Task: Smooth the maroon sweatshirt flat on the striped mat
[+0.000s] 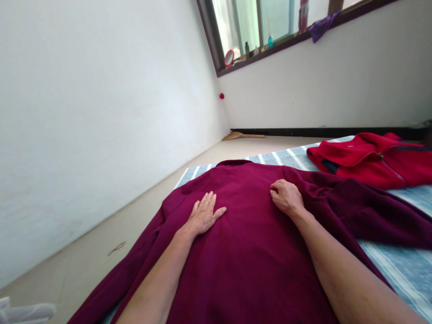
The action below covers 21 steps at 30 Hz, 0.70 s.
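While the left hand [203, 214] lies flat, fingers spread, perhaps for smoothing the shirt [236, 234], the right hand [286, 196] rests there with fingers curled.

The long-sleeved garment [249, 252] is showing a deep maroon-purple, and the cloth [401, 270] beneath is carrying white stripes on grey-blue, while by its far right corner the folded jacket [364, 162] is glowing bright red with dark navy patches. The walls [101, 90] are staying plain white, the floor [141, 211] is showing pale beige, and the baseboard [303, 132] is running black. The window frame [216, 54] is showing dark brown, the rag [320, 29] on its sill is showing purple, the small bottle [270, 42] is showing turquoise, and the round mirror [229, 58] is wearing a red rim.
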{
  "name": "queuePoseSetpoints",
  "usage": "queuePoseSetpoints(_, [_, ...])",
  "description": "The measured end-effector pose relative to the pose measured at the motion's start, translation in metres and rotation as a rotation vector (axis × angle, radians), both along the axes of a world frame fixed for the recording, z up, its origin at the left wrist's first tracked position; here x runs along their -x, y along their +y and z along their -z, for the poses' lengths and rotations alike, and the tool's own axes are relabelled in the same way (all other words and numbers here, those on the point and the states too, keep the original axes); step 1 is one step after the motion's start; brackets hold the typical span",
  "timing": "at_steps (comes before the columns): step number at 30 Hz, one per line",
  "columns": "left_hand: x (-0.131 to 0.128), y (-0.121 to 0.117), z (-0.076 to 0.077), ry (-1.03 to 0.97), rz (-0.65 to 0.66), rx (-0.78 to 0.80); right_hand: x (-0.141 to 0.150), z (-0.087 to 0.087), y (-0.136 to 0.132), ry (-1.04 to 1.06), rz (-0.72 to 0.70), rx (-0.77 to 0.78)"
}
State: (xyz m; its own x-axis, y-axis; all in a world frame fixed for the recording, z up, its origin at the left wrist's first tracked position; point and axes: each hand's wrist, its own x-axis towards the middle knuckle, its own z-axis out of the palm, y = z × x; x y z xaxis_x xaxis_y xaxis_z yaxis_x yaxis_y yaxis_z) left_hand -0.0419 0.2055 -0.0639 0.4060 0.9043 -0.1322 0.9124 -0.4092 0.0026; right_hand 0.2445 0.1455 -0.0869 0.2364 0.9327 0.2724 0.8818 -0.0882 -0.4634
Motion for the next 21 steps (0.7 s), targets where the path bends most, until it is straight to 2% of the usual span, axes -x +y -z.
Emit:
queuePoseSetpoints(9, [0.001,0.001,0.005,0.003,-0.019,0.004,0.0,0.0,0.0,0.009,0.004,0.001])
queuePoseSetpoints(14, [-0.002,0.006,-0.003,0.004,-0.04,0.067,0.001,-0.001,-0.001,0.014,0.002,-0.01])
queuePoseSetpoints(18, [-0.016,-0.008,-0.011,-0.022,-0.001,0.023,0.002,-0.001,-0.001,0.029,-0.004,-0.011])
queuePoseSetpoints(21, [-0.026,-0.025,-0.005,-0.002,0.029,0.03,0.002,-0.001,-0.001,0.039,-0.01,-0.01])
